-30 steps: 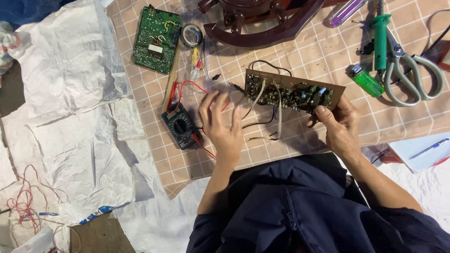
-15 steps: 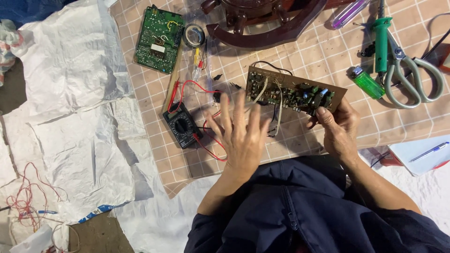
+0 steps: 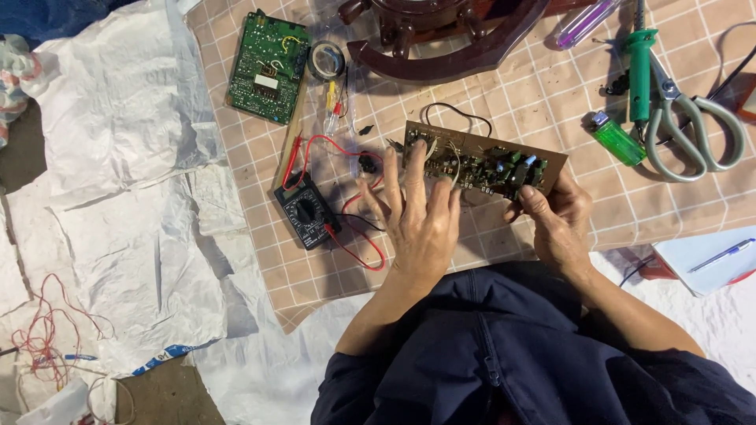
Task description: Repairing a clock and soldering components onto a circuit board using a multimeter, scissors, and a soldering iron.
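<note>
Brown circuit board (image 3: pixel 487 163) on the checked mat (image 3: pixel 551 94), right hand (image 3: pixel 557 224) pinching its near right edge, left hand (image 3: pixel 419 216) spread open, fingertips on its left end, black meter (image 3: pixel 308 211) beside

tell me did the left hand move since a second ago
Yes. The left hand has shifted right, away from the black multimeter, and its fingertips now rest on the left end of the brown circuit board.

A small white rectangular label (image 3: pixel 266 82) sits on the green circuit board (image 3: pixel 268 67); the black multimeter (image 3: pixel 307 211) shows no readable screen.
</note>
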